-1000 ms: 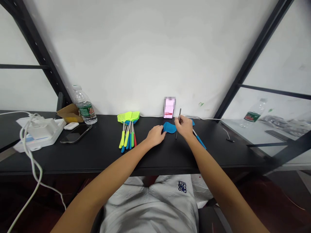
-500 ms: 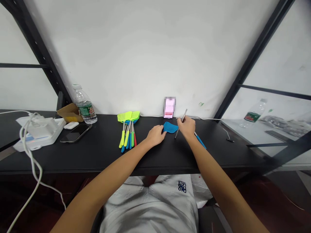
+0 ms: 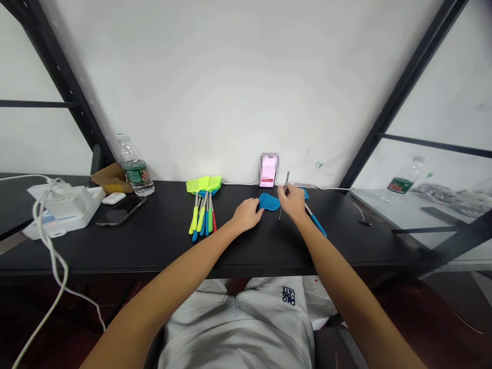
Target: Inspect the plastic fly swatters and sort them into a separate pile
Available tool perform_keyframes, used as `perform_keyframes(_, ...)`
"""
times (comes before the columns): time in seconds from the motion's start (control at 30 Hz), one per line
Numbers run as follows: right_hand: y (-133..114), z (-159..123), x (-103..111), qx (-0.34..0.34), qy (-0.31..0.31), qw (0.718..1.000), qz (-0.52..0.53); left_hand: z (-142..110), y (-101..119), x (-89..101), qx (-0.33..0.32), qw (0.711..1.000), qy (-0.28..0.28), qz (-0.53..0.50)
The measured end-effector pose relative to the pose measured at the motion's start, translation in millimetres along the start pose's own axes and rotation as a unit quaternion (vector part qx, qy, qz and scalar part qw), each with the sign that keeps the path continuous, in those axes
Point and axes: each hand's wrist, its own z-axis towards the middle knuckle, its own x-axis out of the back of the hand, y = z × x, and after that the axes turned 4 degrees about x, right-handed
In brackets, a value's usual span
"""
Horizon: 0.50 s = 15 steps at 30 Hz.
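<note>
At the centre of the frame, the left hand (image 3: 246, 214) lies low over the table (image 3: 161, 248), its forearm slanting up from the lower left; the thumb and fingers are nearly together at the left edge of a blue mesh (image 3: 270, 202), though how firmly they grip it cannot be told. Just right of centre, the right hand (image 3: 294, 201), its forearm rising from the lower right, has thumb and fingers closed around a rod (image 3: 280, 213), held tilted, its top leaning right and its lower end beside the mesh's right edge. The mesh is thin, finely perforated and curved in outline; the rod is slim, grey and metallic-looking. Behind the right hand shows a bit of blue (image 3: 306, 193), and below it a smooth blue handle (image 3: 319, 225) slants down to the right. Left of centre lies a fan of swatters (image 3: 203, 205) with yellow-green mesh heads and yellow, blue, green and red grips. A lit phone (image 3: 268, 171) stands against the wall (image 3: 246, 92) behind the mesh. Toward the left edge are a clear bottle (image 3: 136, 171), a cardboard box (image 3: 109, 179), a dark phone (image 3: 121, 211) and white cables (image 3: 49, 241). The right hand hides part of the rod.
</note>
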Motion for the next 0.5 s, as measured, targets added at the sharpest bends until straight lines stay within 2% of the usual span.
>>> perform_keyframes(0.17, 3, -1, -2, -0.005, -0.023, 1.000, 0.008, 0, -1, 0.1, -0.006, 1.000, -0.007, 0.008)
perform_keyframes(0.33, 8, 4, 2, -0.030, 0.020, 0.999, 0.018, 0, -1, 1.9, -0.008, 1.000, -0.021, 0.010)
perform_keyframes(0.5, 3, 6, 10, -0.079, 0.083, 0.987, 0.113, -1, -2, 1.9, -0.009, 0.999, -0.037, 0.006)
